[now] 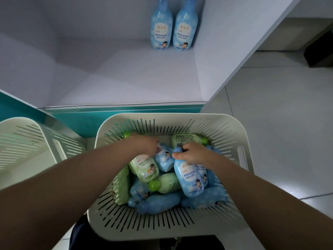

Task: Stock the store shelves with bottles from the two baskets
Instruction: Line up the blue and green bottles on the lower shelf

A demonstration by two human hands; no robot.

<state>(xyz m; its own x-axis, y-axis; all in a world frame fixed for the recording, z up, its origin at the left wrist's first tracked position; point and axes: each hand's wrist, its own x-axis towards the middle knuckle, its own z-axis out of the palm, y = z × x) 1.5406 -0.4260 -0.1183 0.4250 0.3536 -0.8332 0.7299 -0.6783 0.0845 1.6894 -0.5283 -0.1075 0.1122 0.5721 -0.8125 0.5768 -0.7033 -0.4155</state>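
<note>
Basket [162, 237] nearest: right grip [193, 153] clasps a blue bottle [191, 179] at its neck; left grip [144, 144], hold unclear.

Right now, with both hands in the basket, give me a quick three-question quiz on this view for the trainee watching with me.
1. True or false: green bottles stand on the shelf.
2. The bottle that the right hand grips is: A green, B blue, C white.
3. Fill in: the two blue bottles on the shelf stand in its back ___ corner.
Key: 1 false; 2 B; 3 right.
</note>
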